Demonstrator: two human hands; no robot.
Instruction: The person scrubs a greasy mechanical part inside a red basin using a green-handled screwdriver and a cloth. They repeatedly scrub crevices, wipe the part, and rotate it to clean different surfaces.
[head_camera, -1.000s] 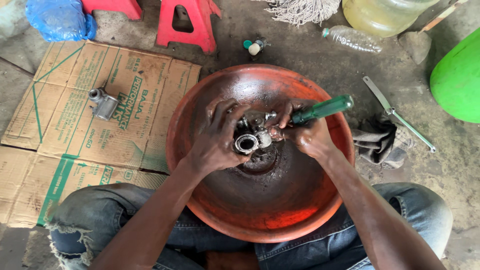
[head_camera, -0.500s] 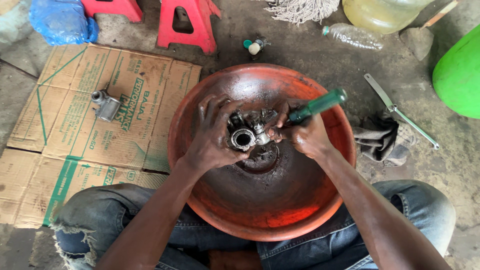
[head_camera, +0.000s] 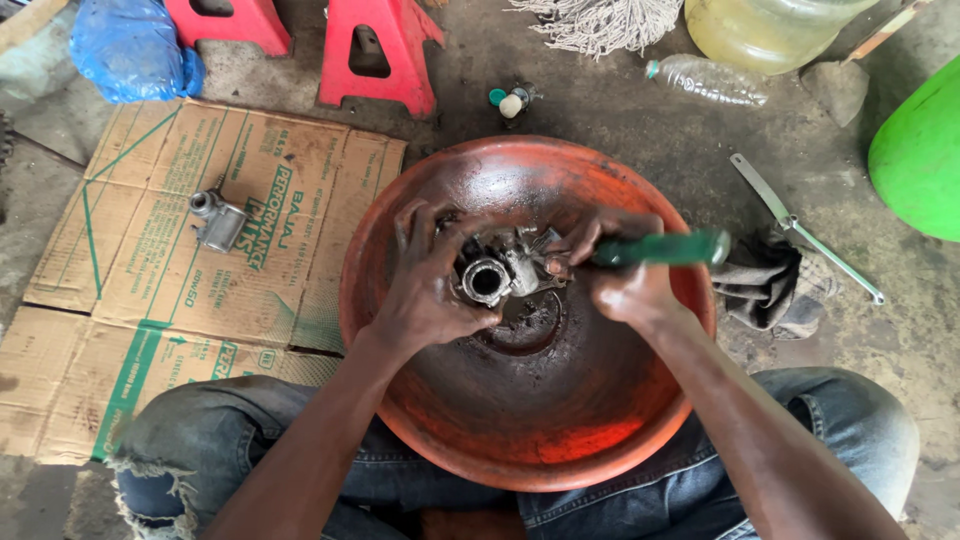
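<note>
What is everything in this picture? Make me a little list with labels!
left hand: grips a grimy metal engine part
right hand: holds a green-handled screwdriver against the part
bowl: big, red, dirty, between the knees
cardboard: flat, left of the bowl, with a small metal part on it
rag: right of the bowl

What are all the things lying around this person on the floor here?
metal engine part: 1, grey, held over the basin
screwdriver: 1, green handle, in right hand
basin: 1, orange-red, grimy, between the knees
cardboard: flattened, brown, at picture left
small metal part: 1, grey, on cardboard
stools: 2, red, top
bag: 1, blue, top left
plastic bottle: 1, clear, top
wrench: 1, silver, at picture right
rag: 1, dark, beside basin
left hand: gripping the part
right hand: gripping the screwdriver
</note>
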